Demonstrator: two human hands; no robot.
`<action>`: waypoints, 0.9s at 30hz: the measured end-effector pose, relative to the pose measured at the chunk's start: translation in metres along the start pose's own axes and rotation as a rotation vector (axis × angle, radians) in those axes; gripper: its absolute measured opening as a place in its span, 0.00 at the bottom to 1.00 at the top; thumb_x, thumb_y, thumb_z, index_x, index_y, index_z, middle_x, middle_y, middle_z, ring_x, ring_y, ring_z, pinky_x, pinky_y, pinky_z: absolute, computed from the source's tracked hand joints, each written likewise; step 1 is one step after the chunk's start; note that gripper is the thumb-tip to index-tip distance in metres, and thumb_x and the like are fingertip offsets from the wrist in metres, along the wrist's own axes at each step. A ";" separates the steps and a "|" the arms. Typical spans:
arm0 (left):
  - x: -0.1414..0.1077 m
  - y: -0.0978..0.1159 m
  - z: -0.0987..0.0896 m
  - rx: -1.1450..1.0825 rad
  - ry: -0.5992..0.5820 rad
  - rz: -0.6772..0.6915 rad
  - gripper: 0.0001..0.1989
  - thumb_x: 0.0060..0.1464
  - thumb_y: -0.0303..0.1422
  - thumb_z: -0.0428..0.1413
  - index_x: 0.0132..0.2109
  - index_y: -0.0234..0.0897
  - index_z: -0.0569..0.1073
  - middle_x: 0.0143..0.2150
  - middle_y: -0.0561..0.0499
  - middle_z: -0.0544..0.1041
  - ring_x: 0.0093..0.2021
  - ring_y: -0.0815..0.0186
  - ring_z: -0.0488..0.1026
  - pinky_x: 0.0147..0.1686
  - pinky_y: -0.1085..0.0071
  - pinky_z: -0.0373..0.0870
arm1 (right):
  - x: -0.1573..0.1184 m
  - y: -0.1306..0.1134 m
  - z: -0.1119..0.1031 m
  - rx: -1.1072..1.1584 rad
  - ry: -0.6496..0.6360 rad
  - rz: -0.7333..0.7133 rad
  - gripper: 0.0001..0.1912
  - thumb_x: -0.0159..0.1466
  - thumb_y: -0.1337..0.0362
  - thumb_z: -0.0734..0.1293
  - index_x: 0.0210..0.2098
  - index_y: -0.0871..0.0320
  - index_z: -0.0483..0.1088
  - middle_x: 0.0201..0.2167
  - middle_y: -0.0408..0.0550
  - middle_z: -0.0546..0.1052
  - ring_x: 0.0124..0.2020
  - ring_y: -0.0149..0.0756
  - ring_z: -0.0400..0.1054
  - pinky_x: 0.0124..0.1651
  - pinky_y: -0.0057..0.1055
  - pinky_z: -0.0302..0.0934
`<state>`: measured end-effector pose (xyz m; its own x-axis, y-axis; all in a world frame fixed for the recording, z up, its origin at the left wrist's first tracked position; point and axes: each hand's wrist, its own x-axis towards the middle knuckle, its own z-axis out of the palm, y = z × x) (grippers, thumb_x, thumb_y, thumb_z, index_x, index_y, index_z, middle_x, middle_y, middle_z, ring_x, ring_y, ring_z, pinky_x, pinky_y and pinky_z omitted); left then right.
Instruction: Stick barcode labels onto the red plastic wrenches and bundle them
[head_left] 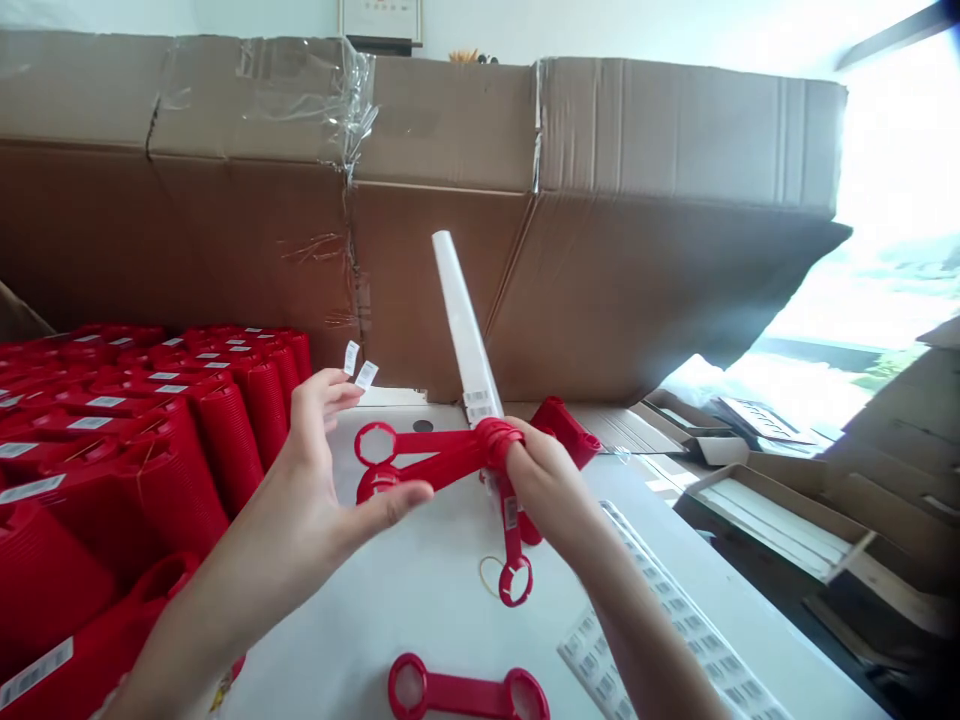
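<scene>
My right hand (547, 490) grips a bundle of red plastic double-ring wrenches (442, 455) where a red band wraps them. A long white plastic sleeve (463, 320) with barcode stickers rises from the bundle, tilted upward. My left hand (322, 480) is spread, its thumb close to the red rings. Two small white barcode labels (358, 366) sit at its fingertips, perhaps stuck there. A loose red double-ring wrench (466, 692) lies on the white table (390, 610) near the front, and a thin yellow rubber band (489, 577) lies below the bundle.
Stacked red ribbed containers (112, 450) with white labels fill the left side. A barcode label sheet (660, 630) lies at the table's right, under my right forearm. A large cardboard sheet (450, 200) stands behind, and cardboard trays (772, 520) lie beyond the right edge.
</scene>
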<state>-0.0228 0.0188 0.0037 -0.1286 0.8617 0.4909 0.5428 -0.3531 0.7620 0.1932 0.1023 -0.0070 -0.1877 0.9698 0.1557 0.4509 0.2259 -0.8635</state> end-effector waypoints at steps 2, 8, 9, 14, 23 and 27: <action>-0.002 -0.010 0.005 0.066 -0.123 0.097 0.54 0.50 0.48 0.69 0.71 0.53 0.42 0.74 0.37 0.52 0.74 0.42 0.54 0.68 0.40 0.60 | 0.000 -0.002 -0.009 0.147 0.026 0.028 0.11 0.67 0.64 0.55 0.31 0.56 0.64 0.24 0.43 0.70 0.24 0.32 0.63 0.24 0.25 0.56; 0.002 -0.014 0.020 0.037 -0.129 0.421 0.42 0.60 0.33 0.63 0.69 0.58 0.45 0.73 0.42 0.54 0.70 0.52 0.62 0.62 0.53 0.71 | -0.002 -0.009 -0.020 0.201 -0.024 0.065 0.10 0.64 0.62 0.58 0.28 0.56 0.65 0.24 0.43 0.71 0.24 0.32 0.64 0.25 0.26 0.57; 0.003 -0.013 0.020 0.023 -0.113 0.466 0.41 0.60 0.32 0.63 0.68 0.57 0.46 0.71 0.42 0.59 0.68 0.53 0.66 0.62 0.54 0.71 | -0.003 -0.009 -0.021 0.209 -0.031 0.071 0.10 0.64 0.62 0.58 0.28 0.56 0.65 0.24 0.43 0.72 0.24 0.32 0.65 0.26 0.26 0.57; 0.006 -0.012 0.016 0.118 -0.037 0.531 0.41 0.56 0.34 0.68 0.66 0.50 0.52 0.60 0.43 0.70 0.61 0.55 0.72 0.63 0.55 0.70 | -0.004 -0.011 -0.026 0.251 -0.059 0.070 0.10 0.63 0.63 0.59 0.26 0.56 0.66 0.23 0.44 0.73 0.26 0.33 0.66 0.27 0.27 0.59; 0.010 -0.004 0.021 0.231 0.033 0.652 0.24 0.57 0.33 0.67 0.57 0.43 0.70 0.54 0.44 0.79 0.57 0.56 0.77 0.61 0.57 0.72 | 0.005 0.004 -0.029 0.313 -0.221 0.100 0.14 0.65 0.63 0.60 0.24 0.58 0.67 0.22 0.44 0.71 0.22 0.31 0.59 0.23 0.26 0.53; 0.014 -0.010 0.022 0.198 0.141 0.757 0.21 0.51 0.33 0.70 0.50 0.41 0.73 0.43 0.49 0.82 0.46 0.58 0.82 0.53 0.62 0.77 | 0.010 0.009 -0.027 0.307 -0.265 0.133 0.13 0.65 0.63 0.62 0.25 0.57 0.67 0.24 0.45 0.73 0.24 0.32 0.63 0.24 0.27 0.57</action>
<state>-0.0117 0.0426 -0.0056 0.2374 0.3545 0.9044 0.6605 -0.7416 0.1174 0.2194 0.1169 -0.0004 -0.3818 0.9223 -0.0609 0.2127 0.0235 -0.9768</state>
